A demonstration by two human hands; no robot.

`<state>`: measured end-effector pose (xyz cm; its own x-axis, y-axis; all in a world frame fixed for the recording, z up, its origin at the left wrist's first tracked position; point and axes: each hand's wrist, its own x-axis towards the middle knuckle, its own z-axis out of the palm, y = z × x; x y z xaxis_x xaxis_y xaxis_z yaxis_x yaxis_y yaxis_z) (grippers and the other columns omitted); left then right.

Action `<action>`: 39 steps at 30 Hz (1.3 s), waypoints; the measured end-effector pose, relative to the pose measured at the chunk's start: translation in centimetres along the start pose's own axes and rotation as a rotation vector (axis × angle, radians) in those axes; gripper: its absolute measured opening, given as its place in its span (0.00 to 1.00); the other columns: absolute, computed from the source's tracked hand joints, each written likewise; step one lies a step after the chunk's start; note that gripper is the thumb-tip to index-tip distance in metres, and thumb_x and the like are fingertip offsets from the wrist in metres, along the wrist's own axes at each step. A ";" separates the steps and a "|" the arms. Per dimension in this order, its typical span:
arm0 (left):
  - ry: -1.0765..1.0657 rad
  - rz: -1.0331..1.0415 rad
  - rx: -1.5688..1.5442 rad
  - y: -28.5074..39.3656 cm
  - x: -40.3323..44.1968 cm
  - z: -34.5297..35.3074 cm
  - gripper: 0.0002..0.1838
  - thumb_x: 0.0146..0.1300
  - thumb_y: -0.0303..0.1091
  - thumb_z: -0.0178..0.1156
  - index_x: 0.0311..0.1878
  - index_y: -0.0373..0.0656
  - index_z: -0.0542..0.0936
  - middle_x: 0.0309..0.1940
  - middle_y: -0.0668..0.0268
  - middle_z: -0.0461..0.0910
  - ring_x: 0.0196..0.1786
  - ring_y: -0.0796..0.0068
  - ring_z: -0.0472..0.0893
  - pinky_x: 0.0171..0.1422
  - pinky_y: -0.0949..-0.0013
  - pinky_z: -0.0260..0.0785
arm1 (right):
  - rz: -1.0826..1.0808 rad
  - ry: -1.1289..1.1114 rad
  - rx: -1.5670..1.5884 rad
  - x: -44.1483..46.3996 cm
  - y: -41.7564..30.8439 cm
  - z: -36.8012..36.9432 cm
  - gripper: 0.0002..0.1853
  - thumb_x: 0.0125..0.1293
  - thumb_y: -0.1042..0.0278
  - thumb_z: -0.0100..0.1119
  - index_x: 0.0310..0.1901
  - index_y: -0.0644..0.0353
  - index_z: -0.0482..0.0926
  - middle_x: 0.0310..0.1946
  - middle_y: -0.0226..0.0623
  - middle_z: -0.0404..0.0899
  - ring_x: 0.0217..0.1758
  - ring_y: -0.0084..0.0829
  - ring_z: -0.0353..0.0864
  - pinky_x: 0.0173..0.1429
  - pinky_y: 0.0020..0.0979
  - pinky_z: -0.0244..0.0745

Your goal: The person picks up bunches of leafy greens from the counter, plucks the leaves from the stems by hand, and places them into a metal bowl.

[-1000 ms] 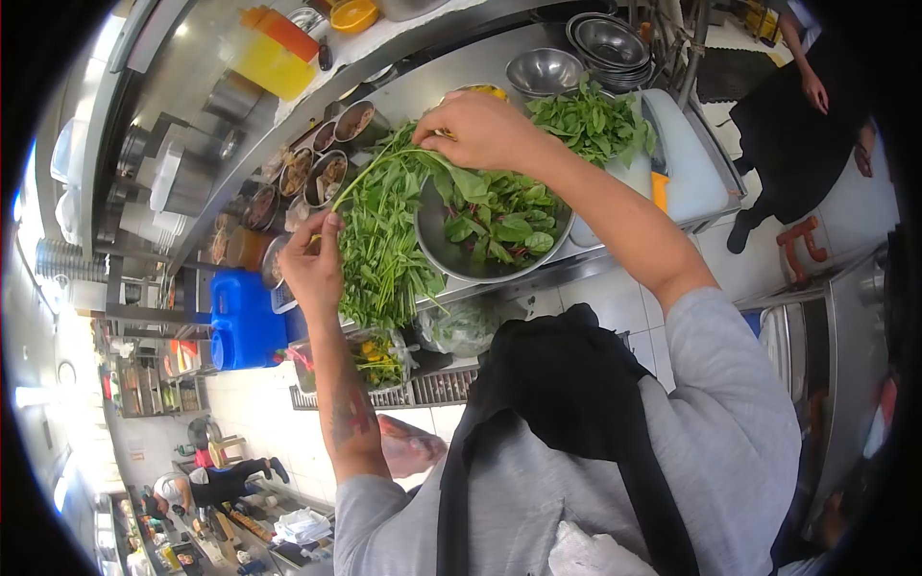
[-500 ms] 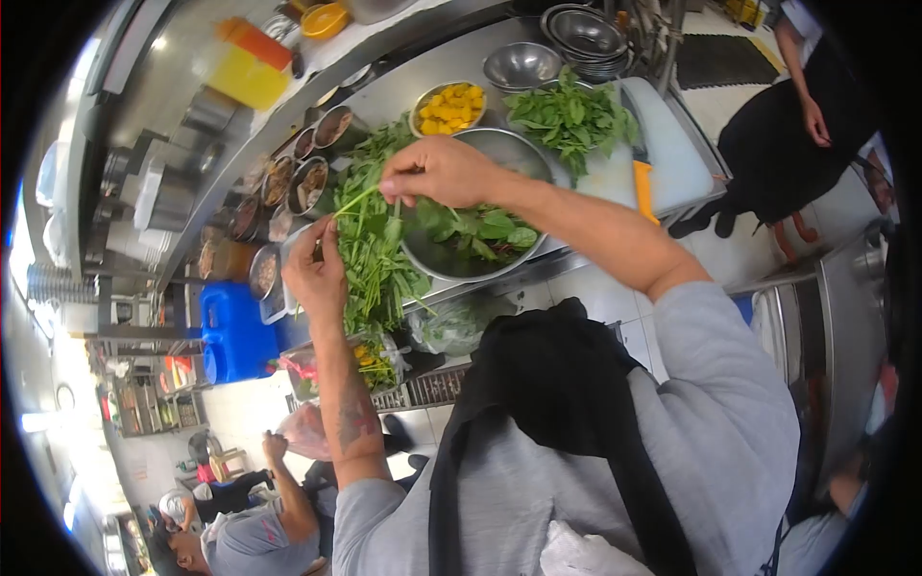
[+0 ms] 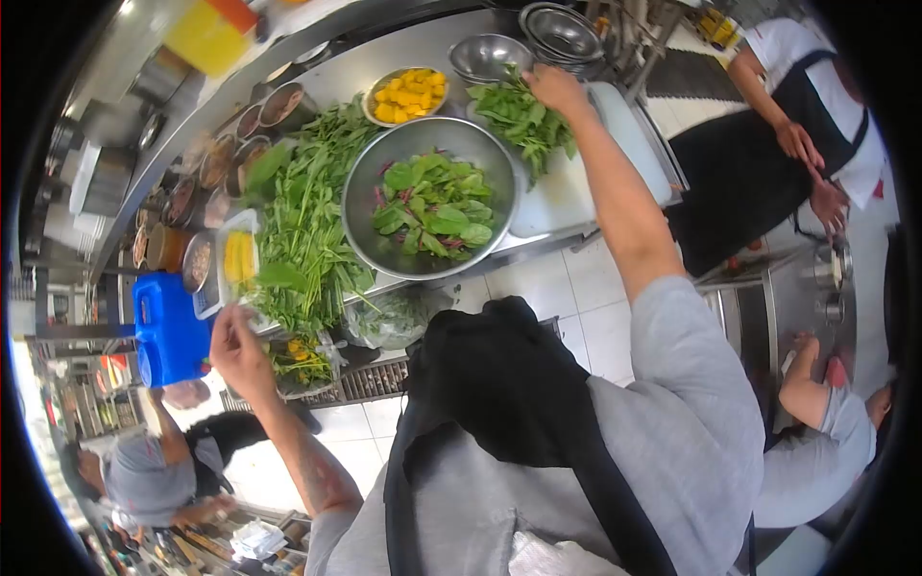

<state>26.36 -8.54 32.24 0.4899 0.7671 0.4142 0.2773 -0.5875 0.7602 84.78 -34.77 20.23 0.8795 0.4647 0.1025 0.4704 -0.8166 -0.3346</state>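
Note:
My right hand (image 3: 559,88) is at the back edge of a pile of green leaves (image 3: 519,120), its fingers closed on the leaf tops. Near the counter's front edge, my left hand (image 3: 240,353) is held low beside a white tray (image 3: 213,305) with yellow pieces; its fingertips are blurred, so a hold cannot be made out. A long heap of leafy stems (image 3: 305,226) lies between that tray and a big steel bowl (image 3: 357,216), which holds loose green leaves with reddish stems (image 3: 437,206). Yellow chunks (image 3: 411,94) fill a smaller bowl behind it.
A white cutting board (image 3: 624,144) is at the right, with empty steel bowls (image 3: 490,56) behind the leaf pile. Small food containers line the left, above a blue jug (image 3: 171,326). One person (image 3: 740,182) stands at the right; others are at lower left and lower right.
My hands have parted: the right moved from the stem heap to the leaf pile, the left dropped toward me. The stem held between them is gone from there. The view has shifted.

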 end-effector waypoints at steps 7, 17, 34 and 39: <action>0.463 -0.487 0.138 -20.2 -8.5 -11.2 0.15 0.74 0.32 0.58 0.57 0.36 0.82 0.32 0.68 0.82 0.35 0.79 0.79 0.38 0.74 0.72 | -0.171 -0.527 -0.037 1.8 4.5 11.5 0.23 0.69 0.54 0.49 0.53 0.64 0.84 0.56 0.58 0.81 0.58 0.49 0.82 0.64 0.46 0.73; 0.517 -0.697 0.434 -43.7 -6.9 -13.6 0.20 0.71 0.35 0.63 0.59 0.30 0.80 0.40 0.55 0.88 0.41 0.65 0.87 0.46 0.66 0.78 | -0.212 0.165 0.134 -2.2 -4.8 1.1 0.38 0.75 0.36 0.50 0.73 0.61 0.69 0.72 0.54 0.68 0.76 0.49 0.67 0.78 0.43 0.59; -0.235 0.164 0.527 -16.6 15.6 13.6 0.11 0.65 0.42 0.64 0.38 0.44 0.87 0.36 0.49 0.86 0.40 0.45 0.86 0.46 0.51 0.78 | -0.569 -0.150 0.543 -24.3 -24.0 -2.0 0.28 0.70 0.58 0.65 0.69 0.53 0.73 0.72 0.45 0.69 0.76 0.48 0.66 0.76 0.44 0.64; 0.087 0.402 0.303 -7.7 17.1 10.5 0.12 0.69 0.39 0.62 0.41 0.41 0.87 0.34 0.50 0.87 0.37 0.48 0.86 0.42 0.54 0.76 | -0.496 -0.193 0.642 -24.9 -19.1 -2.5 0.26 0.68 0.64 0.65 0.67 0.56 0.75 0.71 0.43 0.70 0.76 0.46 0.67 0.78 0.43 0.62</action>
<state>41.33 6.39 28.24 0.5399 0.4765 0.6939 0.3146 -0.8788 0.3587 54.07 -31.60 26.40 0.5256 0.8174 0.2357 0.6159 -0.1746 -0.7682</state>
